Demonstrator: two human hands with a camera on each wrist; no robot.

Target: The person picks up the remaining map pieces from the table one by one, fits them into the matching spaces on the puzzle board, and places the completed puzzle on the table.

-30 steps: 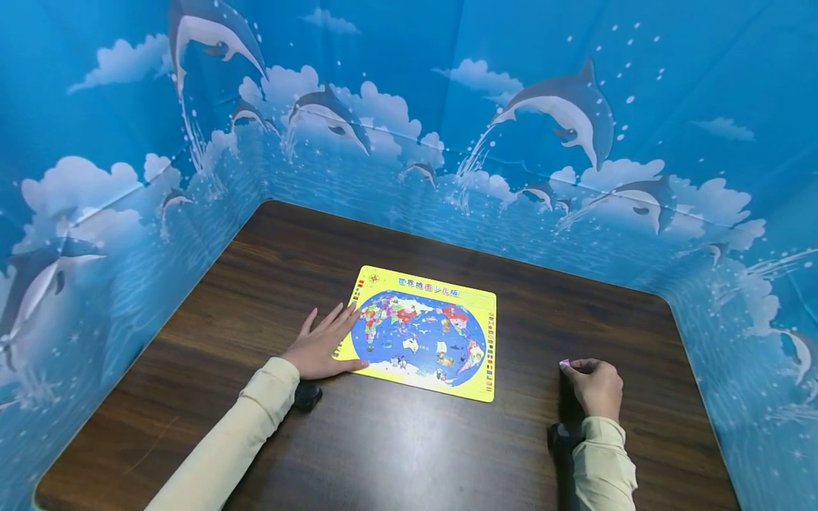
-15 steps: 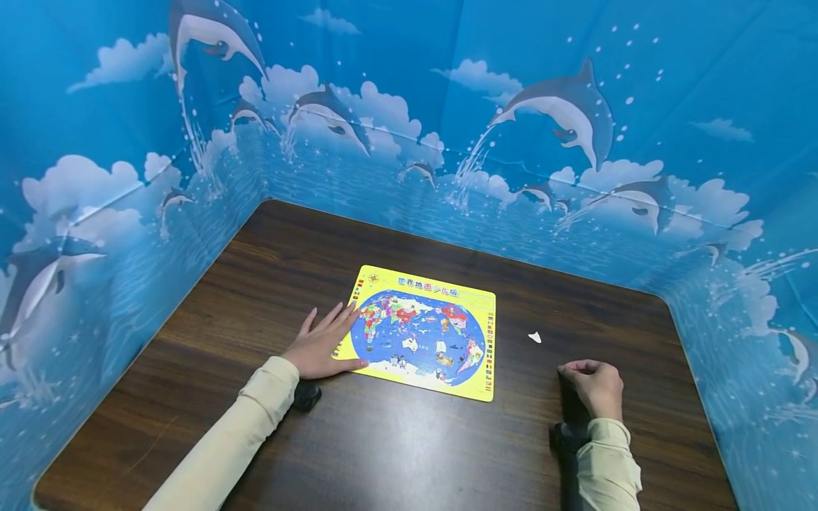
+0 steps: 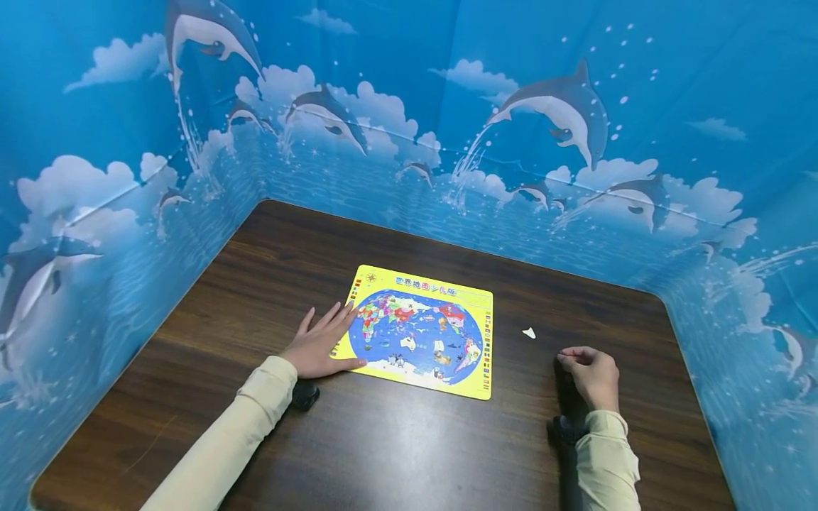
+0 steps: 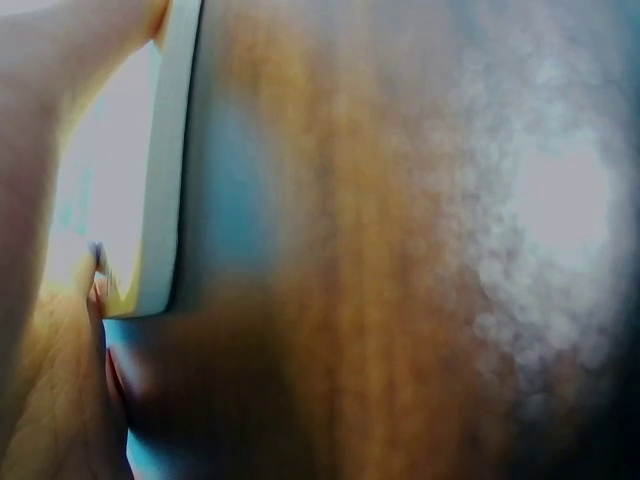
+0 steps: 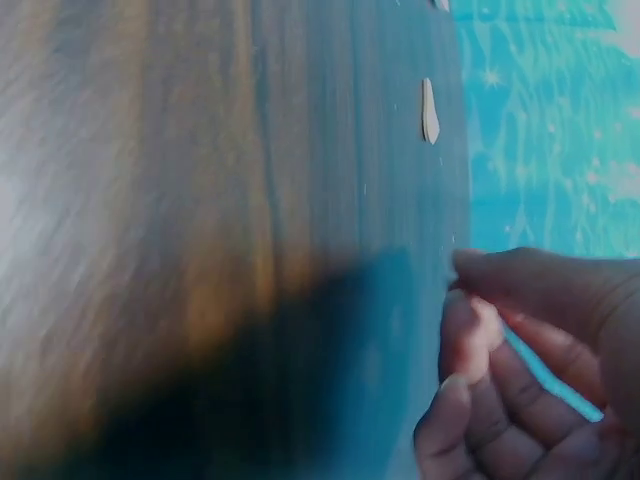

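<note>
A yellow-bordered children's world map puzzle (image 3: 409,387) lies flat on the dark wooden table. My left hand (image 3: 322,348) rests spread over its left edge, thumb along the lower border. In the left wrist view the corner of the map board (image 4: 160,240) shows thick and pale beside the hand. Right of the map lies a small white puzzle piece (image 3: 529,332), which the right wrist view shows as a flat sliver-like piece (image 5: 430,112). My right hand (image 3: 591,372) is just nearer than that piece, thumb and forefinger together with nothing visible between them, the other fingers curled.
The brown table (image 3: 409,461) has rounded corners and a bright glare patch in front of the map. Blue curtains (image 3: 396,128) printed with dolphins and clouds stand around its back and sides. A dark wrist device (image 3: 305,396) sits under the left wrist.
The small pink-faced piece pinched in my right hand left the fingers and now lies on the table, white side showing, between the map and that hand. My left hand stays in place.
</note>
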